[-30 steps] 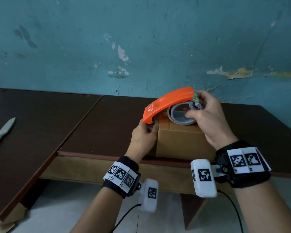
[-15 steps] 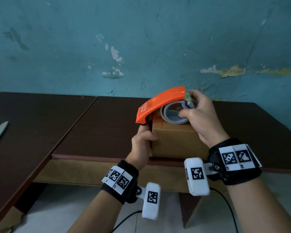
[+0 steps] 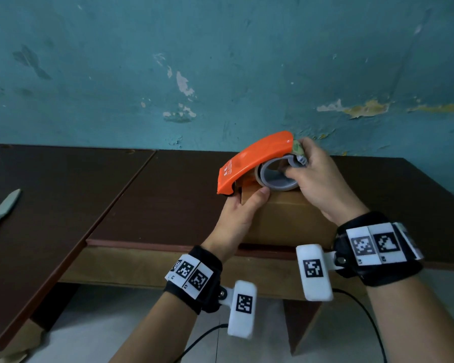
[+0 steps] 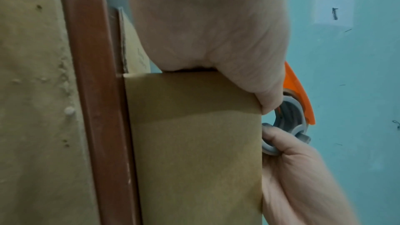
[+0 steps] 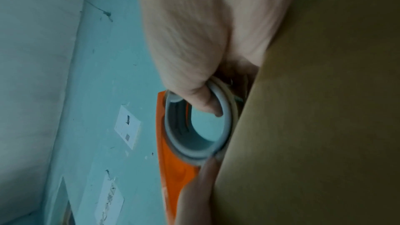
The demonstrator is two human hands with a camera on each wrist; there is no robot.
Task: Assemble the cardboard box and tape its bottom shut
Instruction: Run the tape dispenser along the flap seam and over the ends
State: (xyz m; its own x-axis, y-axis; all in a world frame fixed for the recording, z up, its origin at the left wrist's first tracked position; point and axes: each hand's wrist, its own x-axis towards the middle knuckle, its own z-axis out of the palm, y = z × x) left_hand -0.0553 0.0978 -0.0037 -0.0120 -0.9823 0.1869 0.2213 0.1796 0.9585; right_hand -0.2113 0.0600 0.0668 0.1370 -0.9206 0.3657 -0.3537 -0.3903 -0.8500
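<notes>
Both hands are busy: your right hand [image 3: 323, 184] is gripping the orange tape dispenser [image 3: 257, 159] on the cardboard box [image 3: 286, 221], your left hand [image 3: 240, 214] is clasping the box's left corner.

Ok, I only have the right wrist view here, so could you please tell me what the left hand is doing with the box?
Observer: The left hand grips the cardboard box at its left top corner, thumb on top, beside the front end of the orange tape dispenser.
Operator: Thank you; where does the box sit?
Observer: On the dark table, right at its near edge.
Operator: Is anything else lying about?
Observer: A pale knife-like tool lies on the adjoining table to the left, away from both hands.
</notes>
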